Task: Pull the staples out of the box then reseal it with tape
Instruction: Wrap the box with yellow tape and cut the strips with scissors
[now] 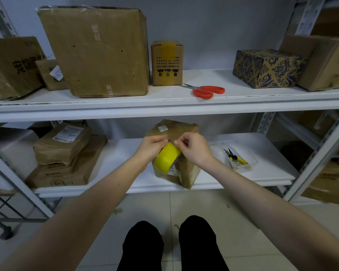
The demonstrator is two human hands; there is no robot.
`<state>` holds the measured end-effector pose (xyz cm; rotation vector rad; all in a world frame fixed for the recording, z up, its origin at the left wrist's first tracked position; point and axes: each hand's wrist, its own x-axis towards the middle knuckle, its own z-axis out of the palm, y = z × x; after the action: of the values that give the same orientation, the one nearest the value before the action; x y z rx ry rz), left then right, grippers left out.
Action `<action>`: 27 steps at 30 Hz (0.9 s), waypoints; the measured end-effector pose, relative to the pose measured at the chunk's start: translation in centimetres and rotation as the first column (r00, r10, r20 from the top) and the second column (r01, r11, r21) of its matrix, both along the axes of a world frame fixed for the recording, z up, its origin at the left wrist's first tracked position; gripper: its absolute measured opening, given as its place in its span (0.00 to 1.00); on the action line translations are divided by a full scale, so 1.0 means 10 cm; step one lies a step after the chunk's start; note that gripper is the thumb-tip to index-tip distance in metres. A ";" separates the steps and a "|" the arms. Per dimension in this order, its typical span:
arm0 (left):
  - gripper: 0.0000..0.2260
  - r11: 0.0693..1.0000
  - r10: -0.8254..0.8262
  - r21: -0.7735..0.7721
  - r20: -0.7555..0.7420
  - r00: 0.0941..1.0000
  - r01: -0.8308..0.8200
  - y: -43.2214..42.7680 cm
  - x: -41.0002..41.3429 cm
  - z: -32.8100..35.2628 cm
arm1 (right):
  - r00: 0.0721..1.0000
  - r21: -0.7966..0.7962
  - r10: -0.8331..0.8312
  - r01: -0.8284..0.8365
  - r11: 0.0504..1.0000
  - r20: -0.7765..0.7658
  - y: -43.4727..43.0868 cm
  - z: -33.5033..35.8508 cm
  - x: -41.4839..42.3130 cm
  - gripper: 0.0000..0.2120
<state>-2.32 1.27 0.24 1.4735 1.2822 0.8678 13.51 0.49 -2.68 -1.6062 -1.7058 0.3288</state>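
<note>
A brown cardboard box (181, 174) with a white "131" sticker stands on the lower shelf (266, 173), its near corner over the front edge. A yellow roll of tape (166, 156) is held in front of the box top. My left hand (152, 146) grips the roll from the left. My right hand (193, 146) pinches at the roll's upper edge with thumb and forefinger, where the tape end is. The box's top flaps are mostly hidden behind both hands.
Yellow-handled pliers (235, 157) lie in a clear plastic tray (249, 165) right of the box. Red scissors (206, 90) rest on the upper shelf (164, 105) among several cardboard boxes. Stacked flat parcels (65, 153) sit on the lower shelf's left.
</note>
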 end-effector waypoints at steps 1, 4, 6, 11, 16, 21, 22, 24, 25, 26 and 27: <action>0.16 0.999 0.024 -0.044 0.029 0.999 -0.023 -0.01 0.00 0.02 | 1.000 -0.002 -0.019 0.019 1.000 0.009 -0.01 -0.02 0.03 0.08; 0.15 0.989 -0.107 -0.105 -0.063 0.992 0.100 -0.02 -0.05 0.06 | 0.998 0.009 -0.065 0.066 0.998 -0.021 -0.03 -0.05 0.16 0.07; 0.11 0.956 -0.286 -0.102 -0.114 0.951 0.276 -0.04 -0.09 0.02 | 0.995 0.009 -0.090 0.090 0.996 -0.039 -0.03 -0.04 0.23 0.07; 0.04 0.934 -0.356 -0.066 -0.084 0.931 0.351 -0.07 -0.06 -0.08 | 0.994 0.002 -0.109 0.109 0.994 0.026 0.05 0.03 0.22 0.07; 0.07 0.980 -0.176 -0.113 -0.116 0.977 0.163 -0.04 0.01 0.12 | 0.991 -0.056 -0.127 0.129 0.990 0.033 0.25 0.06 0.08 0.08; 0.07 0.957 -0.016 -0.291 0.018 1.000 0.021 -0.13 0.00 0.14 | 0.985 -0.088 -0.131 0.142 0.986 0.116 0.37 0.17 -0.01 0.14; 0.09 0.952 0.007 -0.307 0.027 1.000 0.001 -0.15 -0.01 0.13 | 0.981 -0.087 -0.120 0.134 0.987 0.150 0.37 0.20 -0.04 0.15; 0.09 0.954 0.040 -0.298 0.044 0.998 -0.025 -0.14 0.00 0.15 | 0.977 -0.075 -0.128 0.143 0.987 0.173 0.39 0.24 -0.09 0.17; 0.07 0.958 0.049 -0.287 0.062 0.997 -0.030 -0.13 0.00 0.16 | 0.973 -0.063 -0.145 0.158 0.985 0.179 0.39 0.25 -0.11 0.18; 0.05 0.961 0.060 -0.274 0.080 0.995 -0.036 -0.11 0.02 0.18 | 0.969 -0.048 -0.163 0.175 0.983 0.187 0.40 0.26 -0.11 0.18; 0.07 0.965 0.071 -0.258 0.086 0.994 -0.047 -0.09 0.03 0.19 | 0.964 -0.035 -0.180 0.191 0.981 0.196 0.41 0.26 -0.10 0.17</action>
<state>-1.98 0.36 2.12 1.1831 1.3189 0.7697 12.49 4.60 -0.07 -1.8730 -1.6821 0.1304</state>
